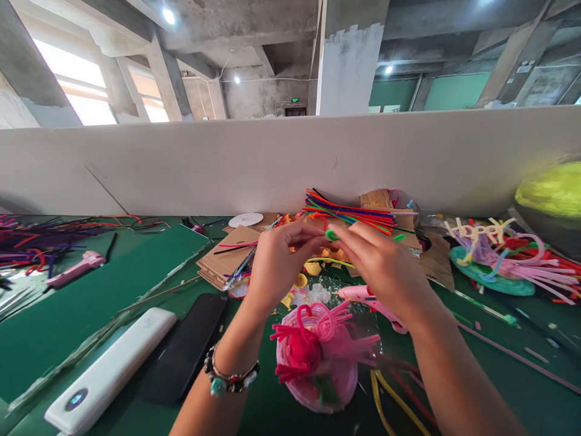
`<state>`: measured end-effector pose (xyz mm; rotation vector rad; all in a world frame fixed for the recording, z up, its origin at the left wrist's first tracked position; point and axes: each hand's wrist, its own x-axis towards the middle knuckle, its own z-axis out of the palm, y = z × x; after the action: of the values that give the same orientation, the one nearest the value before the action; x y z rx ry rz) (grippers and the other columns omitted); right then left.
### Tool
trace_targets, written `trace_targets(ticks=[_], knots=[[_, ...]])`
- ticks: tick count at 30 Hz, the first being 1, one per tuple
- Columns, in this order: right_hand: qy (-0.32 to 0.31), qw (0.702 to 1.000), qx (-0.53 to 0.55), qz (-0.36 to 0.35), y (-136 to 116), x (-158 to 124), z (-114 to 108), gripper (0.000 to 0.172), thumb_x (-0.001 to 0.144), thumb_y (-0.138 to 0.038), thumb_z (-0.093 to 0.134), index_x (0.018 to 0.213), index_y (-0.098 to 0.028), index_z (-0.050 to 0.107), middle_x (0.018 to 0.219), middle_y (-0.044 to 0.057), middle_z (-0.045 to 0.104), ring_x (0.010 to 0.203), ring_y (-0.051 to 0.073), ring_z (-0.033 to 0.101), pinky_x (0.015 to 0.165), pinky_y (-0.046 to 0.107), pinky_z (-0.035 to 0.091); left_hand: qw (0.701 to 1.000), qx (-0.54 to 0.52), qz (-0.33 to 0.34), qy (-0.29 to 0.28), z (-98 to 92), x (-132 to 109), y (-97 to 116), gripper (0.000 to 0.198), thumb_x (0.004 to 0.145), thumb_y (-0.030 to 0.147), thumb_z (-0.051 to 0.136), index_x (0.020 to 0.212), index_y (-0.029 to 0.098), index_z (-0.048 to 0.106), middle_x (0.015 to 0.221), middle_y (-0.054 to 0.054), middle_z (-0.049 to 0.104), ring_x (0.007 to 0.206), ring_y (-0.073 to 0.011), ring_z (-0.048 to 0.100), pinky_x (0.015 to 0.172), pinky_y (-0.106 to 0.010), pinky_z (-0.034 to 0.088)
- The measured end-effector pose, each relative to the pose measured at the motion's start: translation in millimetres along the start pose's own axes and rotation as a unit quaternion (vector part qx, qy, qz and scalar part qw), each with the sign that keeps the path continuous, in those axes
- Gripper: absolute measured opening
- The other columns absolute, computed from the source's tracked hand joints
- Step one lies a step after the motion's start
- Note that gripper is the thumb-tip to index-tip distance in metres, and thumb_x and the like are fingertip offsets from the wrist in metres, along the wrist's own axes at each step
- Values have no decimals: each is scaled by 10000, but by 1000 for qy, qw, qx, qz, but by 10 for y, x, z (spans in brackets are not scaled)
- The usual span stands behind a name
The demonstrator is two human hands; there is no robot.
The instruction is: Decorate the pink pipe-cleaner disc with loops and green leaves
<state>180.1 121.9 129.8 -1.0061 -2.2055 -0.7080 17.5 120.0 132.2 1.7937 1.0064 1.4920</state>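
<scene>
My left hand [284,260] and my right hand [384,260] meet above the middle of the table, fingers pinched round a short green pipe cleaner [331,235]. Its curled end shows between my fingertips, and another green bit pokes out behind the right hand. Below them lies a round pink pipe-cleaner piece [290,387] with a red rolled flower [305,350], pink loops and a green leaf shape. A pink glue gun [358,293] rests partly hidden under my right hand. My left wrist wears a beaded bracelet.
Bundled coloured pipe cleaners [349,211] and cardboard [227,257] lie behind the hands. At left are a white power bank [113,369], a black phone [190,348] and another pink glue gun [77,268]. A teal disc [512,283] with pipe cleaners sits right. A low partition [204,163] closes the back.
</scene>
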Motion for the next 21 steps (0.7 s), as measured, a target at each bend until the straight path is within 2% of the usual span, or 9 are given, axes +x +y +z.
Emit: trace_targets(ticks=[3, 5, 10, 12, 17, 21], knots=[[39, 999, 17, -14, 86, -23, -20, 280, 885, -174, 369, 1098, -129, 546, 804, 63, 584, 645, 138, 564, 534, 241, 412, 1000, 7, 9, 19, -5, 5, -8, 61, 744, 162, 571, 767, 155, 627, 688, -16, 696, 637, -102, 650, 586, -194, 514], [56, 997, 40, -25, 86, -21, -31, 270, 888, -184, 366, 1059, -127, 568, 774, 61, 578, 647, 141, 564, 568, 252, 433, 1000, 4, 14, 12, -12, 13, -15, 96, 764, 184, 547, 813, 151, 623, 722, -26, 693, 644, -93, 641, 589, -188, 502], [40, 996, 79, -32, -17, 19, -35, 281, 895, -187, 343, 941, -108, 608, 758, 79, 600, 686, 155, 576, 602, 264, 454, 994, 13, 17, -107, -1, 18, -26, 192, 815, 277, 487, 714, 148, 588, 653, -16, 636, 584, -79, 592, 528, -175, 454], [40, 995, 87, -38, -38, 29, -34, 287, 896, -185, 338, 907, -109, 614, 770, 84, 610, 692, 158, 581, 604, 266, 457, 991, 35, 39, -127, 10, 14, -30, 260, 848, 277, 432, 657, 150, 556, 608, -2, 593, 545, -64, 554, 504, -165, 424], [58, 993, 91, -48, -41, 38, -38, 288, 898, -194, 348, 914, -80, 613, 741, 84, 611, 677, 158, 590, 599, 262, 458, 989, 66, 79, -106, 40, 19, -50, 321, 872, 257, 368, 581, 160, 464, 497, 41, 455, 429, -44, 410, 402, -163, 314], [87, 992, 65, -62, -31, 34, -34, 283, 895, -211, 370, 878, -80, 620, 657, 56, 582, 580, 135, 561, 546, 248, 437, 981, 99, 159, -58, 65, 27, -65, 328, 841, 214, 408, 518, 163, 385, 477, 67, 310, 439, -48, 281, 394, -177, 229]])
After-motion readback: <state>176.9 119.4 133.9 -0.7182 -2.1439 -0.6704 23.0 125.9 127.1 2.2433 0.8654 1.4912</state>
